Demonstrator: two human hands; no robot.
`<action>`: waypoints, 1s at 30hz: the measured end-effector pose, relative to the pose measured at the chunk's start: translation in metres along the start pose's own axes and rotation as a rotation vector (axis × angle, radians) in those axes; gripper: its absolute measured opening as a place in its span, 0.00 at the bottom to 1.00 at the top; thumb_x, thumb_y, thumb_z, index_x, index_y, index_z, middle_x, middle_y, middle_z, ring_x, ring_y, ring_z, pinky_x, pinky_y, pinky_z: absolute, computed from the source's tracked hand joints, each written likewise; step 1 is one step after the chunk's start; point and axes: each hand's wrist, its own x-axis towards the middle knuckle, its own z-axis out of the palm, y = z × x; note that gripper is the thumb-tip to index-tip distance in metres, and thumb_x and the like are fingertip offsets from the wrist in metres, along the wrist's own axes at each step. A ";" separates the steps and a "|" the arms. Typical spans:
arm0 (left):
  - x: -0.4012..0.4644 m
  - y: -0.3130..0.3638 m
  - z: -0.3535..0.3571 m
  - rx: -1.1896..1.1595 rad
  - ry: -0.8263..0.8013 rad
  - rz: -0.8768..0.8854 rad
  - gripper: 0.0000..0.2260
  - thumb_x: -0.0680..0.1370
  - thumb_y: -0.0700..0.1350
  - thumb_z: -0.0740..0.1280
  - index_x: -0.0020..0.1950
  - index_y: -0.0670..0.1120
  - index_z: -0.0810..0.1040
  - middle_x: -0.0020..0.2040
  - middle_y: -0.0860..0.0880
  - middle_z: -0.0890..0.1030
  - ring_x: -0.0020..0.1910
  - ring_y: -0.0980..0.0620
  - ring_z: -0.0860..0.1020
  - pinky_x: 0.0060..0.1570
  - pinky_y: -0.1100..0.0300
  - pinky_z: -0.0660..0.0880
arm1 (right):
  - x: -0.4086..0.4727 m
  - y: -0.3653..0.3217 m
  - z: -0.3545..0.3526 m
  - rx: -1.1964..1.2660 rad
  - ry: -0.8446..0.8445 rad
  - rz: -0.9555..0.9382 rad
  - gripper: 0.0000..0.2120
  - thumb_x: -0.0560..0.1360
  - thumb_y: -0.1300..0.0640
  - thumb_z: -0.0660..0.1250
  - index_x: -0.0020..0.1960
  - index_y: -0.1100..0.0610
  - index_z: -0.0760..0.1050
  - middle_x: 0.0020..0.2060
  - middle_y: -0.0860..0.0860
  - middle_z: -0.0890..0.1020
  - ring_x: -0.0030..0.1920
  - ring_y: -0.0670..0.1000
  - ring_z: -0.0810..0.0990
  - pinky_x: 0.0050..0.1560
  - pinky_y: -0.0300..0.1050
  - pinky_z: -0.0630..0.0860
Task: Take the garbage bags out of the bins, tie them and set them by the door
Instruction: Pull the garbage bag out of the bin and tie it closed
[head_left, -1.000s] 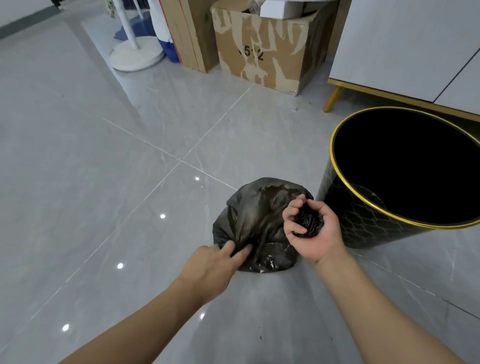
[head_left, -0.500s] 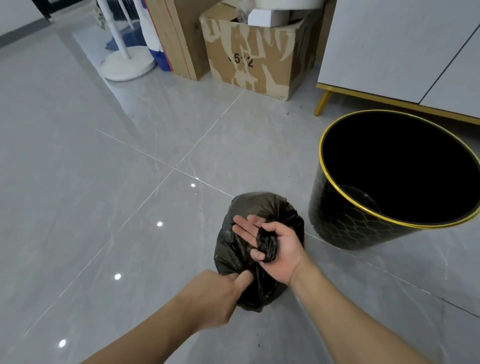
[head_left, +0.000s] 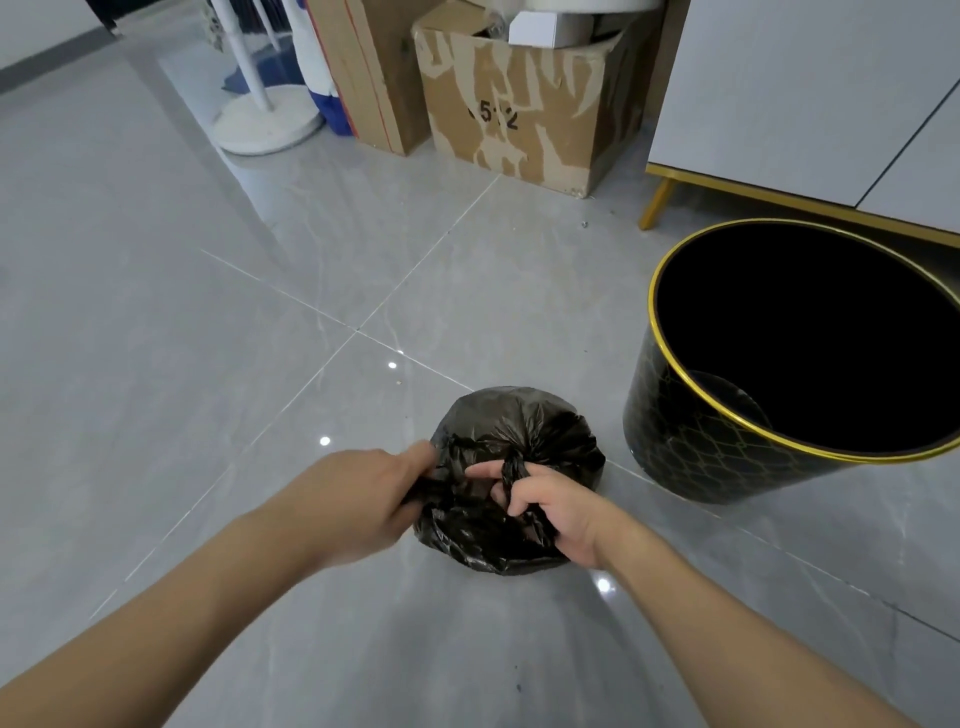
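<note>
Glossy grey floor tiles (head_left: 156, 322) carry everything. From the left, the left hand (head_left: 358, 499) is clenched on a bunched flap of the garbage bag (head_left: 514, 431), a small, crinkled, shiny black sack resting on the floor between both hands. The right hand (head_left: 556, 509) grips a twisted strand of the bag's neck, wound over its fingers. Just right stands the black, gold-rimmed bin (head_left: 727, 447).

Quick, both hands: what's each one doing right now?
Left hand: closed, gripping a twisted end of the bag.
Right hand: fingers hooked through the bag's other twisted end, holding it.
</note>
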 end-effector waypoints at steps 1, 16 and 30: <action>0.004 0.001 -0.004 0.017 0.007 -0.012 0.04 0.79 0.50 0.58 0.53 0.53 0.66 0.36 0.54 0.72 0.40 0.48 0.75 0.36 0.56 0.67 | -0.002 -0.002 -0.001 0.016 -0.019 -0.001 0.31 0.60 0.65 0.58 0.62 0.56 0.79 0.34 0.48 0.74 0.35 0.47 0.75 0.42 0.42 0.75; 0.006 -0.004 -0.004 -0.428 0.050 -0.043 0.11 0.72 0.38 0.60 0.46 0.54 0.67 0.32 0.55 0.75 0.30 0.56 0.70 0.31 0.65 0.66 | -0.004 -0.004 0.004 -0.649 -0.110 -0.027 0.23 0.64 0.53 0.77 0.58 0.44 0.78 0.44 0.53 0.84 0.45 0.53 0.83 0.54 0.51 0.79; 0.011 -0.002 -0.018 -0.212 0.080 -0.079 0.07 0.75 0.42 0.62 0.45 0.55 0.69 0.36 0.54 0.77 0.36 0.53 0.73 0.37 0.54 0.73 | -0.035 -0.030 -0.006 -0.403 0.233 -0.213 0.09 0.75 0.68 0.65 0.50 0.58 0.78 0.40 0.50 0.82 0.42 0.48 0.80 0.44 0.39 0.77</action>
